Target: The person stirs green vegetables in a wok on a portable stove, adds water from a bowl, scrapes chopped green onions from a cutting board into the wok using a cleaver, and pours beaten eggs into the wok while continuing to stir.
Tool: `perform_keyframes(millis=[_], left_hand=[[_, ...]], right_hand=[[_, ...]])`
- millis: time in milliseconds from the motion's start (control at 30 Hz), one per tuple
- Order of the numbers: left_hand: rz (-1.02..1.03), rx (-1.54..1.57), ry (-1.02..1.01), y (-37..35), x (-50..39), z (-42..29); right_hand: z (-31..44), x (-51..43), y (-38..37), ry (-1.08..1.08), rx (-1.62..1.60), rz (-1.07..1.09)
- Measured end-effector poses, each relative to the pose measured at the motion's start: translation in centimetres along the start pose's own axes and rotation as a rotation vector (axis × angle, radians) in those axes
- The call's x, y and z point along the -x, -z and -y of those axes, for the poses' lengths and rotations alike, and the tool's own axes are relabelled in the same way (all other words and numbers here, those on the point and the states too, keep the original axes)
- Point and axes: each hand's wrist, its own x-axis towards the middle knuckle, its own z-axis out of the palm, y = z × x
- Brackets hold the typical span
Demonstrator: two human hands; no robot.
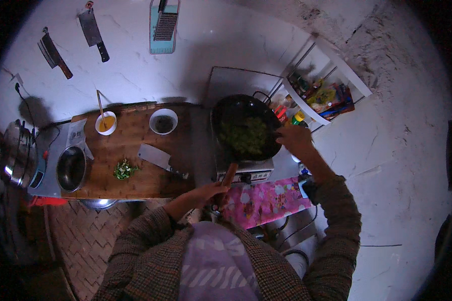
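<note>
A black wok (220,113) sits on a stove (263,165) with a control knob at its front. Chopped green food (245,135) lies spread over the wok's bottom; the dim light hides its kind. My left hand (215,192) is closed around the wok's wooden handle (230,174), on the side nearest me. At the wok's right rim is my right hand (295,141), its fingers bunched together. Whether anything is pinched in those fingers is too dark to tell. A loop handle (262,97) stands at the wok's far side.
On the wooden board (109,188) lie a cleaver (154,155), chopped greens (124,170), a bowl of yellow liquid (106,123) and another white bowl (164,121). A metal basin (71,168) stands left. Bottles (297,117) and a corner shelf (309,105) crowd the right.
</note>
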Motion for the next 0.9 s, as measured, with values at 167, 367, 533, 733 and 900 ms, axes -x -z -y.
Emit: perform_keyframes(millis=[167, 367, 533, 733, 900], left_hand=[[0.034, 0.022, 0.005, 0.6, -0.7, 0.3], [-0.064, -0.027, 0.036, -0.4, 0.0, -0.4], [-0.084, -0.053, 0.01, -0.6, 0.4, -0.8], [-0.104, -0.011, 0.02, -0.5, 0.2, -0.3], [-0.057, -0.017, -0.004, 0.1, 0.1, -0.2]], right_hand=[[0.1, 4.5, 7.5, -0.012, 0.083, 0.212], [3.5, 5.3, 2.4, 0.039, 0.109, 0.026], [-1.7, 2.4, -1.1, -0.083, 0.02, -0.046], [-12.5, -0.4, 1.2, -0.524, -0.249, 0.36], [-12.3, -0.5, -6.9, -0.242, -0.498, 0.207]])
